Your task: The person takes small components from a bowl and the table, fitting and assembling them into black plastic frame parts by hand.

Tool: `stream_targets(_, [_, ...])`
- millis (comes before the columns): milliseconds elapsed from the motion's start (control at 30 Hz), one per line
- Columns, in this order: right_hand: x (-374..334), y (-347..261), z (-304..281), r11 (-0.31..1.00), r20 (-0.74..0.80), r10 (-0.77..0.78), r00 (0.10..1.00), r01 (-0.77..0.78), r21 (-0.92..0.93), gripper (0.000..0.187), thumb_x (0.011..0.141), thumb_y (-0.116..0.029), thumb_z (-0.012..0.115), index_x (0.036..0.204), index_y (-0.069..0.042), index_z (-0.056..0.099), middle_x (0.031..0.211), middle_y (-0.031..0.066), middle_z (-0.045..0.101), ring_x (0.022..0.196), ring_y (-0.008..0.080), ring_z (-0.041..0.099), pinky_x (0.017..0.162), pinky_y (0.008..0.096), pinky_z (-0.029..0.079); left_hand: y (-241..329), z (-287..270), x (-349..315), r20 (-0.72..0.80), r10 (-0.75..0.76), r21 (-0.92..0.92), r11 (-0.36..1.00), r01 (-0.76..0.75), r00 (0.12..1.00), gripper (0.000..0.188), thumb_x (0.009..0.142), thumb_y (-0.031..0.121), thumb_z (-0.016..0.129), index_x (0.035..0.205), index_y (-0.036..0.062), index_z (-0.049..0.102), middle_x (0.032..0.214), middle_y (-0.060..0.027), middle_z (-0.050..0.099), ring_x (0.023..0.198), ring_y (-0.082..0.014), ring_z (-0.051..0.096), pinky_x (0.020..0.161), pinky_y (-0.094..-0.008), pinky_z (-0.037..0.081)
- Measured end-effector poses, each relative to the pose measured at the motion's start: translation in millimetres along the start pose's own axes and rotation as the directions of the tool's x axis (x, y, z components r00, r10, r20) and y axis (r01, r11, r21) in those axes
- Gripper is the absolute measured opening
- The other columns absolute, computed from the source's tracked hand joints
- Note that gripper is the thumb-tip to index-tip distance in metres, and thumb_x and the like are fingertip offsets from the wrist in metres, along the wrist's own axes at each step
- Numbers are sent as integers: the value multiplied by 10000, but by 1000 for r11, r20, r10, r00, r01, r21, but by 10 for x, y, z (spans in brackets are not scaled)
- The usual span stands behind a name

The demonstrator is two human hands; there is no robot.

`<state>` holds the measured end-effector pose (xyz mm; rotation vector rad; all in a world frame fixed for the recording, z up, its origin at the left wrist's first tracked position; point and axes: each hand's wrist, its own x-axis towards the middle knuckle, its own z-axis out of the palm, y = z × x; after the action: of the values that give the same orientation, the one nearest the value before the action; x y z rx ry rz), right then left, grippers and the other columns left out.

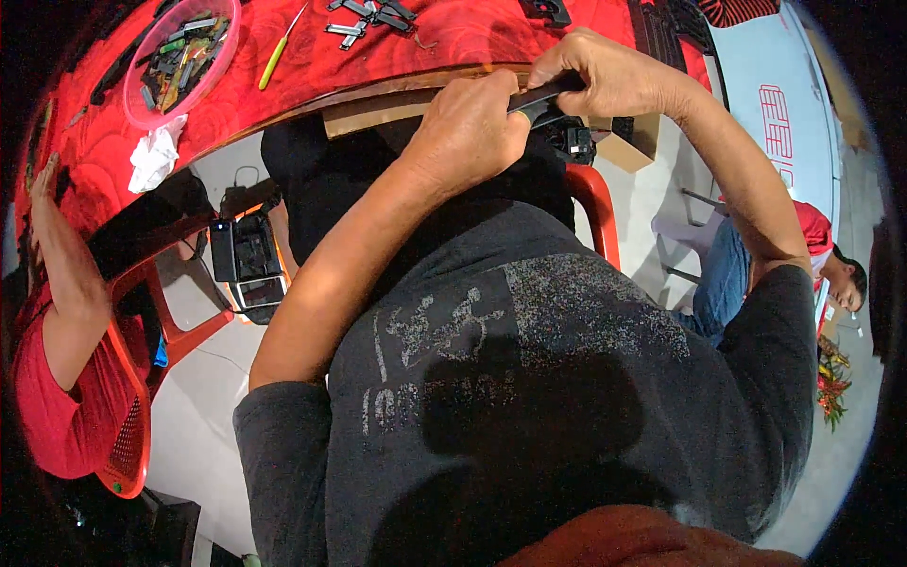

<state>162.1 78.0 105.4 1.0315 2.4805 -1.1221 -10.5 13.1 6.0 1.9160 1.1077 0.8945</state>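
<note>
Both my hands come together at the near edge of a table (pixel 274 151) spread with a red rose-patterned cloth. Closed fingers of my left hand (pixel 475 123) grip one end of a dark, flat strip-like piece (pixel 545 98). At its other end, higher and to the right, my right hand (pixel 605 74) pinches it between thumb and fingers. The piece slants upward to the right; its exact kind cannot be made out. Past my hands lie several small black and silver metal parts (pixel 370 19). A yellow-handled pointed tool (pixel 274 64) rests left of those parts.
A pink basket (pixel 130 106) of mixed small parts stands at the far left, with a crumpled white tissue (pixel 156 156) beside it. One person in red (pixel 71 378) sits close on my left; another (pixel 727 274) is at the right. Cardboard boxes (pixel 624 151) lie below the table edge.
</note>
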Motion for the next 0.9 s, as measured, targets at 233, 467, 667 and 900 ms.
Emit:
stream_targets(233, [7,-54,-77,999,43,-51,998,52,-7,286,683,22,505,946,90,592,750,122,600,696,158,608,679,302,505,49,-175,29,122,-4,-4,1000,5,992,200,754,64,513,919,-37,565,774,-260,593,770,-422,597,703,-467,459])
stream_targets(467, [-181,132,-140,973,-315,68,947,6,230,296,875,-45,524,1156,14,598,1076,86,642,1011,164,601,925,299,452,-44,-85,20,32,-19,-141,990,23,999,239,754,53,487,963,-30,568,715,-186,592,703,-302,605,671,-401,465])
stream_targets(667, [-160,267,287,526,-738,210,641,562,638,501,1002,-372,349,1315,-1,472,1268,161,558,1166,237,532,1025,382,380,21,-78,67,-60,-104,-320,944,80,993,197,752,38,488,899,-57,577,775,-289,604,804,-447,614,729,-471,476])
stream_targets(900, [38,-141,529,175,-793,282,540,783,596,416,1004,-331,419,1242,7,467,1165,231,579,1037,326,612,907,419,499,18,29,65,-135,-63,-384,923,7,989,207,760,16,508,954,-39,551,788,-280,606,807,-438,619,707,-464,477])
